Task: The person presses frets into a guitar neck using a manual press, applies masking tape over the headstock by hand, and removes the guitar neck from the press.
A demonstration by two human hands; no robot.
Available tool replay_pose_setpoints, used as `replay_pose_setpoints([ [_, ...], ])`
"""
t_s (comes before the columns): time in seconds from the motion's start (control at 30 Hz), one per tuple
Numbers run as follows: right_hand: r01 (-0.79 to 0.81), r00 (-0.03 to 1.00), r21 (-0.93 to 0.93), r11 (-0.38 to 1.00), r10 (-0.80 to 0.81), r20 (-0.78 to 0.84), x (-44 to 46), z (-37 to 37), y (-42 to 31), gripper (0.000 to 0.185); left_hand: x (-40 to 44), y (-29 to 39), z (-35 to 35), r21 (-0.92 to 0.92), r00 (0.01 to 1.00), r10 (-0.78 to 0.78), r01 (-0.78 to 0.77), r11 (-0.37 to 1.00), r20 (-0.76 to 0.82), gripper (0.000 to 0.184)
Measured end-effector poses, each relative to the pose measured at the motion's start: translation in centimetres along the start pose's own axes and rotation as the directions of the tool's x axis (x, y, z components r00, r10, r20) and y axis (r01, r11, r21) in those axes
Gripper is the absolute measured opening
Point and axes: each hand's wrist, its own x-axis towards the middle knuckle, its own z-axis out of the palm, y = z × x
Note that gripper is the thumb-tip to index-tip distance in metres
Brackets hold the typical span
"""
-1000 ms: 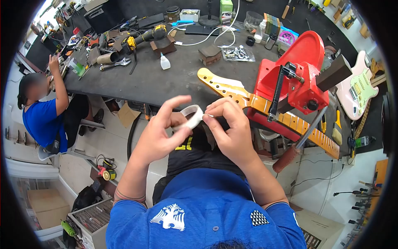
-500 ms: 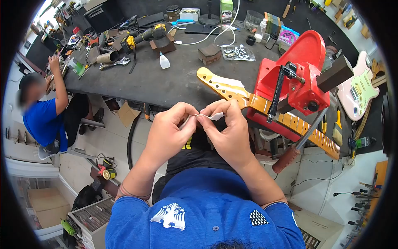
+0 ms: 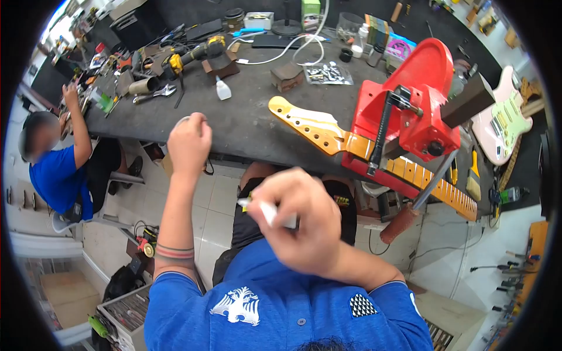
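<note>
My right hand (image 3: 304, 225) is raised in front of my chest, slightly blurred, its fingers closed around a small folded white piece (image 3: 269, 213) that looks like paper or tissue. At the bench's front edge is my left hand (image 3: 190, 143), fingers curled in; what they hold, if anything, is hidden. Beyond my hands, a maple guitar neck (image 3: 316, 124) with a glossy headstock lies clamped in a red vise (image 3: 404, 105). A small white dropper bottle (image 3: 223, 89) stands on the dark bench (image 3: 240, 126), nearest to my left hand.
A yellow cordless drill (image 3: 199, 54), an adjustable wrench (image 3: 155, 95), wooden blocks (image 3: 287, 78) and a bag of metal parts (image 3: 329, 74) lie on the bench. The vise handle (image 3: 404, 216) sticks out toward me. A pink guitar body (image 3: 504, 120) leans right. Another person (image 3: 64, 169) sits left.
My hands have come apart from their pinch on the white piece. The left went up and left to the bench edge; the right drew down toward my chest, keeping the white piece.
</note>
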Motion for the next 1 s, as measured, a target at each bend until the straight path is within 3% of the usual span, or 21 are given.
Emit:
replay_pose_setpoints([
  [0.03,-0.296,0.953,0.179,0.938,0.302,-0.002,-0.3,0.1,0.8,0.028,0.3,-0.4,-0.5,0.003,0.995,-0.07,0.07,0.998,0.065,0.005],
  [0.1,-0.584,0.784,0.472,0.661,0.61,0.115,0.6,-1.2,2.2,0.025,0.9,-2.5,0.4,0.029,0.988,-0.083,0.08,0.996,0.132,0.017],
  [0.2,-0.572,0.758,0.592,0.568,0.642,0.117,0.5,-2.0,3.9,0.014,1.6,-4.4,1.6,-0.154,0.98,-0.007,0.038,0.987,0.2,0.039],
  [0.27,-0.588,0.74,0.581,0.562,0.665,0.106,-0.1,-2.6,4.7,0.014,2.2,-4.2,0.9,-0.12,0.955,-0.084,0.123,0.985,0.284,0.047],
  [0.37,-0.611,0.73,0.526,0.591,0.678,0.086,-0.2,-3.8,5.4,0.014,3.2,1.1,-2.5,-0.036,0.997,0.004,-0.001,0.999,0.074,0.047],
  [0.4,-0.619,0.721,0.506,0.601,0.69,0.064,-0.1,-4.0,5.5,0.015,3.6,3.4,-3.7,-0.232,0.999,0.011,0.001,0.973,0.05,0.046],
  [0.43,-0.629,0.711,0.485,0.607,0.702,0.044,0.0,-4.1,5.6,0.016,3.6,5.8,-4.5,-0.419,1.0,0.011,0.001,0.908,0.027,0.045],
  [0.5,-0.62,0.74,0.399,0.675,0.672,0.015,0.1,-4.5,6.6,0.015,2.8,10.8,-5.1,-0.862,0.92,0.191,0.228,0.453,0.343,0.042],
  [0.57,-0.609,0.742,0.413,0.677,0.671,-0.006,0.8,-5.1,7.0,0.021,3.0,13.5,-4.5,-0.901,0.857,0.323,0.307,0.307,0.402,0.031],
  [0.67,-0.644,0.709,0.373,0.669,0.704,-0.039,2.0,-6.0,6.8,0.027,3.7,13.9,-1.5,-0.824,0.767,0.305,0.545,0.157,0.565,0.021],
  [0.7,-0.662,0.689,0.375,0.649,0.724,-0.037,2.3,-6.3,6.7,0.028,4.1,14.0,-1.2,-0.818,0.763,0.3,0.557,0.144,0.573,0.019],
  [0.73,-0.64,0.697,0.322,0.697,0.704,-0.139,2.2,-6.2,7.5,0.025,4.5,14.2,-1.0,-0.811,0.759,0.294,0.57,0.133,0.581,0.018],
  [0.77,-0.628,0.747,0.04,0.777,0.617,-0.248,2.5,-6.4,7.5,0.024,4.9,14.4,-0.9,-0.804,0.755,0.287,0.582,0.121,0.59,0.017],
  [0.8,-0.583,0.803,-0.249,0.774,0.502,-0.321,2.8,-6.6,7.6,0.023,5.1,14.9,-0.2,-0.816,0.78,0.253,0.573,0.082,0.573,0.017],
  [0.83,-0.509,0.86,-0.518,0.688,0.37,-0.352,3.2,-6.7,7.8,0.023,5.5,15.3,0.1,-0.818,0.783,0.239,0.561,0.126,0.574,0.016],
  [0.87,-0.458,0.886,-0.603,0.654,0.275,-0.374,3.5,-6.8,8.6,0.024,5.9,15.6,0.3,-0.819,0.788,0.225,0.547,0.171,0.573,0.016],
  [1.0,-0.38,0.925,-0.785,0.489,0.174,-0.339,3.5,-7.4,11.2,0.025,7.0,17.0,0.8,-0.778,0.833,0.123,0.437,0.452,0.539,0.023],
])
